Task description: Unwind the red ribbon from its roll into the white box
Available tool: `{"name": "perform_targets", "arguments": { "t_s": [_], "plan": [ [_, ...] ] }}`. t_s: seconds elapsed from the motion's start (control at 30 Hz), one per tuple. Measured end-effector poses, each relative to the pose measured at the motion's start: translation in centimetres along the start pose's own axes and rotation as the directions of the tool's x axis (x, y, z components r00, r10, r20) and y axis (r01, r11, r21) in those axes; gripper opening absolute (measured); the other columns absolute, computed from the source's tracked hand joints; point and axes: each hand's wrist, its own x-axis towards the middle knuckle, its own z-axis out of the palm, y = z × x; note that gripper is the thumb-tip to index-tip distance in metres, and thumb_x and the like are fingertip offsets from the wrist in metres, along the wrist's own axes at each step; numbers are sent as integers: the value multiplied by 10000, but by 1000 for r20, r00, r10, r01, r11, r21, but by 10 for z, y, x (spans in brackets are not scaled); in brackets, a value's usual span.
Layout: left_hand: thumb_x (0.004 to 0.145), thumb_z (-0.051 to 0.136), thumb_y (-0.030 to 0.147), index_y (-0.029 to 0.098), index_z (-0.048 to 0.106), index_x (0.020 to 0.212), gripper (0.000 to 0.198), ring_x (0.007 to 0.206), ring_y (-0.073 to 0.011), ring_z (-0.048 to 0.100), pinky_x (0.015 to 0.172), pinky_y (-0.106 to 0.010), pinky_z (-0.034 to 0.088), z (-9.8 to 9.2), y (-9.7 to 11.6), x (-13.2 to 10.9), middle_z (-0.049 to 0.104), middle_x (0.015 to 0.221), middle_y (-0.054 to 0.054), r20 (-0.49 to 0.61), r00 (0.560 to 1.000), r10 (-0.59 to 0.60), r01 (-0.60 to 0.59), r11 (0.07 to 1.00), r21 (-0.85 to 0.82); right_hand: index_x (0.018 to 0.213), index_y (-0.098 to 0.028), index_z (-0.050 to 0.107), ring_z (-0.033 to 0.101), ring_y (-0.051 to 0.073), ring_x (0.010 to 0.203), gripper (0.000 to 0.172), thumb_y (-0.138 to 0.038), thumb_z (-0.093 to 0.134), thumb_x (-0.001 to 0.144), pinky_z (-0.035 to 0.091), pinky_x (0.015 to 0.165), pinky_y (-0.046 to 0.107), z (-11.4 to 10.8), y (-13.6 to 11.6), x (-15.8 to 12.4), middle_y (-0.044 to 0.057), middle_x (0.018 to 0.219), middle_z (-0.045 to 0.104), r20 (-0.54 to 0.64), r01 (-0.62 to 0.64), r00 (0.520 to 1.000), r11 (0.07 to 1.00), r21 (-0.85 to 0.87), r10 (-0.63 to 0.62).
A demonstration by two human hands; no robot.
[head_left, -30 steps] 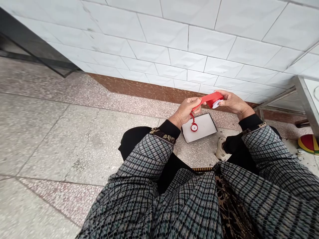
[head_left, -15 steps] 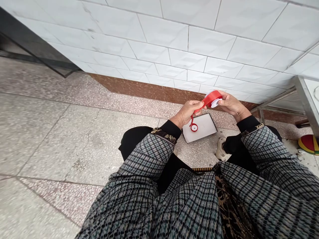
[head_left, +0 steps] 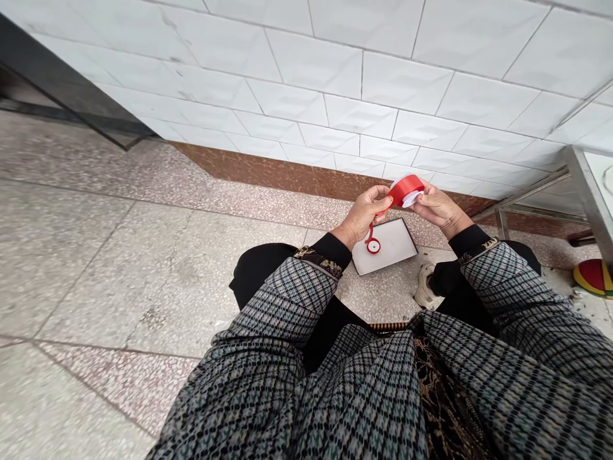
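Observation:
A wide roll of red ribbon (head_left: 406, 188) with a white spool is held up in front of the wall. My right hand (head_left: 439, 207) is closed on the spool, its thumb on the white side. Pinched in my left hand (head_left: 371, 209) is the ribbon's loose end, close against the roll. Below, a smaller roll of red ribbon (head_left: 373, 246) with a white centre lies in a shallow white box lid (head_left: 397, 252) with dark edges. A narrow red strip runs up from that small roll towards my left hand; where it ends is hidden.
The white tiled wall (head_left: 330, 83) rises just beyond my hands. At right stands a metal-framed table (head_left: 587, 191), with a multicoloured ball (head_left: 594, 276) on the floor beneath. A dark panel (head_left: 76, 70) leans at upper left. My shoe (head_left: 425, 286) is right of the lid.
My right hand has come slightly left and down, bringing the wide roll nearer my left hand. The stretch of ribbon between them is shorter. The lid and small roll have stayed put.

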Motion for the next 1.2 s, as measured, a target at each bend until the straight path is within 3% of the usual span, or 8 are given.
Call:
{"name": "perform_targets", "arguments": {
  "t_s": [0.13,0.23,0.5,0.67,0.8,0.9,1.07,1.2],
  "plan": [
    [871,955,258,212,651,1105,386,442,-19,368,494,-203,238,-1,-2,2,609,708,103,0,1000,25,-25,999,-21,1146,-303,761,745,286,1122,857,-731,1137,506,607,1095,430,-2,9,2,48,1102,816,-13,10,1000,1000,26,-10],
    [839,984,283,206,682,1160,447,424,-21,361,489,-228,234,-3,-3,3,647,738,87,107,994,5,1,998,-61,1118,-295,776,754,284,1135,806,-702,1144,529,611,1118,441,-1,17,3,50,1118,819,5,26,1000,997,70,-27],
    [835,981,267,188,655,990,370,405,-17,340,483,-214,226,-10,7,1,605,656,87,223,973,-58,63,998,-16,1106,-273,817,777,276,1054,703,-683,1121,624,640,1076,455,-5,10,2,50,1078,831,112,-17,994,1000,6,16],
    [873,891,130,164,657,935,244,409,-15,335,464,-207,168,-12,15,1,598,640,64,170,970,-174,156,981,117,1309,-281,830,724,354,1272,745,-492,1122,657,581,1159,562,-15,-17,3,80,1308,811,197,19,979,935,-354,54],
    [918,847,113,154,670,972,189,425,-17,353,473,-199,203,-7,17,-1,610,661,58,132,975,-177,156,975,156,1229,-302,870,652,408,1389,637,-367,1105,641,499,1257,616,-14,-25,3,71,1330,787,160,129,986,805,-578,-43],
    [911,877,140,159,674,1036,239,461,-3,370,493,-181,246,1,20,-2,631,738,61,72,994,-77,68,991,119,1240,-276,854,673,401,1341,677,-456,1106,638,564,1178,570,-14,-24,3,62,1285,779,105,118,992,823,-556,-71],
    [872,910,154,163,604,830,309,488,9,370,497,-170,250,4,25,-3,561,712,69,-45,999,8,-2,991,136,1329,-282,809,721,351,1214,830,-525,1121,600,631,1050,513,-24,-20,5,37,1200,786,16,25,1000,888,-459,-20],
    [874,900,154,140,642,761,283,480,5,352,492,-177,244,-1,26,-4,557,657,54,-7,1000,0,1,988,152,1378,-284,787,738,337,1204,897,-514,1141,587,634,1069,509,-30,-18,7,43,1191,808,-4,-13,1000,907,-420,12]
  ]
}}
